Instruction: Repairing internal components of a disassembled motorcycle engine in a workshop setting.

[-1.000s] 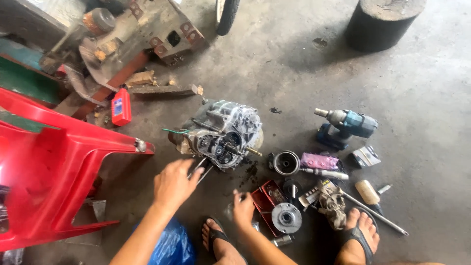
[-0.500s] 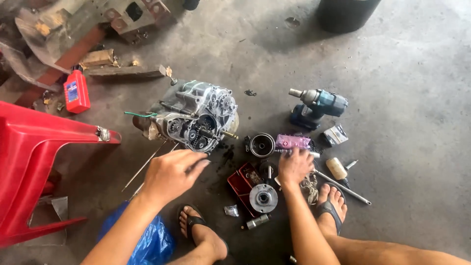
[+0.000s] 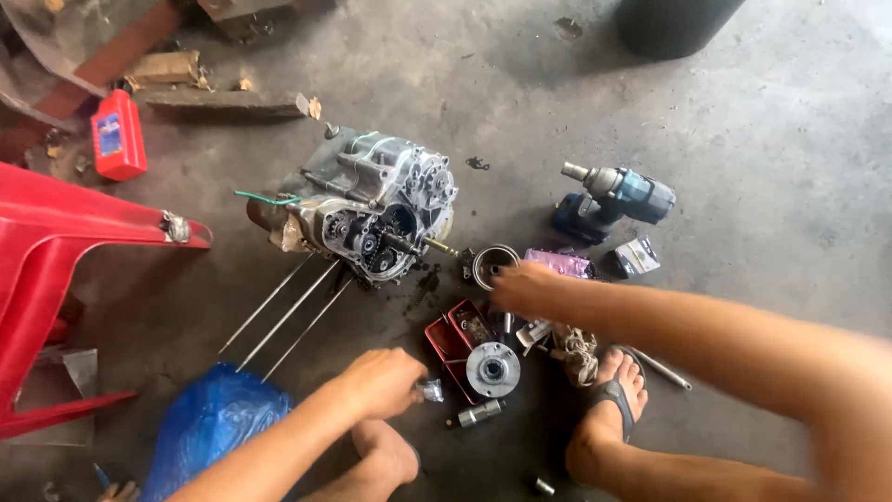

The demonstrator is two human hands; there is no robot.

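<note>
Fingers of left hand (image 3: 381, 381) pinch one small metal part (image 3: 431, 391); three rods (image 3: 288, 321) nearby.

The engine block (image 3: 367, 206) is dull, grimy cast metal beside three bare steel rods (image 3: 288, 321) on the rough, matt concrete floor (image 3: 762, 139) (oil-stained in places), near a glossy red plastic chair (image 3: 56, 270) and a crinkled, shiny blue plastic bag (image 3: 209, 423).

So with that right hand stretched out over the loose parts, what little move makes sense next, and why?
Probably lower the right hand onto the round metal ring and grip it. The fingertips hover at its rim, not yet closed on it, and it lies beside the opened engine. The left hand is by a small shiny part, so the right is the free one.
</note>
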